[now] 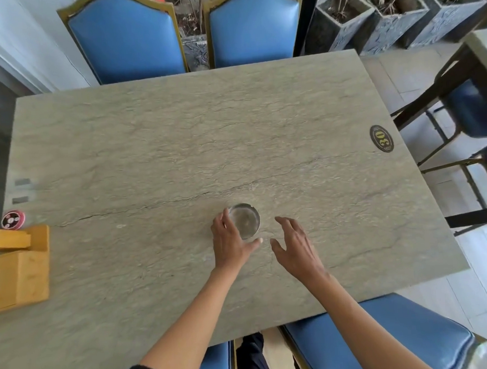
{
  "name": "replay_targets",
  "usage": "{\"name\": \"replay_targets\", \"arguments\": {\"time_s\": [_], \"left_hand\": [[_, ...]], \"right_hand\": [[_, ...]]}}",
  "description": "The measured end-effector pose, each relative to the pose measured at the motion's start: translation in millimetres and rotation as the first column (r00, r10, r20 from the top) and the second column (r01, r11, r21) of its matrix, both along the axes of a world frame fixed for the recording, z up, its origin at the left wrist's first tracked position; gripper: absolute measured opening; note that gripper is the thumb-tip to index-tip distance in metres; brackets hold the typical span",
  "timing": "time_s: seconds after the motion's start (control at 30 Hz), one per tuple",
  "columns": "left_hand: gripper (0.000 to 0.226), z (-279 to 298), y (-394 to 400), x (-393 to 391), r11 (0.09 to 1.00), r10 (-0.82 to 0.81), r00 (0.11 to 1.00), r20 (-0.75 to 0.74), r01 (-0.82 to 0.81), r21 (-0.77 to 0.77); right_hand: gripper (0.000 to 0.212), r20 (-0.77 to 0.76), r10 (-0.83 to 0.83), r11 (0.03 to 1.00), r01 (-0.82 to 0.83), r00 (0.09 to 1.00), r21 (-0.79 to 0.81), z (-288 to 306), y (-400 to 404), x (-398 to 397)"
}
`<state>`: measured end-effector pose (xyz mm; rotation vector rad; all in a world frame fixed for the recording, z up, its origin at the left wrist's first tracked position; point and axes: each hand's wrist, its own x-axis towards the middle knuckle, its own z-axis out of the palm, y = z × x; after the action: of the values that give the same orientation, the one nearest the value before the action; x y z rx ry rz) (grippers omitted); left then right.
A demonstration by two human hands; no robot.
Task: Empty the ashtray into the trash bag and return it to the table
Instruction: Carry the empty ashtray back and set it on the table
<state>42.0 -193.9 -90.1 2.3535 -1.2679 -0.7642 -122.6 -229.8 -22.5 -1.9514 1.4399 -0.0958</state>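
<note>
A round clear glass ashtray [245,219] stands on the grey stone table [177,131], near its middle front. My left hand [229,241] wraps its left and near side, fingers at the far rim and thumb at the near rim. My right hand [293,246] hovers open just to the right of the ashtray, fingers spread, not touching it. The ashtray looks empty inside. No trash bag is in view.
A wooden napkin holder [18,266] and a small red round tin [13,219] sit at the table's left edge. An oval number plate [381,138] marks the right side. Blue chairs [127,41] stand at the far and near edges; stone planters [383,19] at back right.
</note>
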Motion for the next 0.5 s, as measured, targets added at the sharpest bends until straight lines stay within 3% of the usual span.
{"name": "replay_targets", "arguments": {"time_s": [0.13, 0.5], "left_hand": [[0.113, -3.8, -15.5, 7.1, 0.999, -0.047, 0.993, 0.108, 0.05, -0.021], [0.115, 4.0, -107.8, 57.5, 0.999, -0.042, 0.997, 0.062, 0.041, 0.019]], "right_hand": [[0.058, -0.006, 0.026, 0.999, -0.026, 1.0, -0.021, -1.8, -7.9, 8.7], [0.055, 0.03, 0.024, 1.0, -0.023, 0.999, -0.019, -7.3, -45.7, 29.5]]}}
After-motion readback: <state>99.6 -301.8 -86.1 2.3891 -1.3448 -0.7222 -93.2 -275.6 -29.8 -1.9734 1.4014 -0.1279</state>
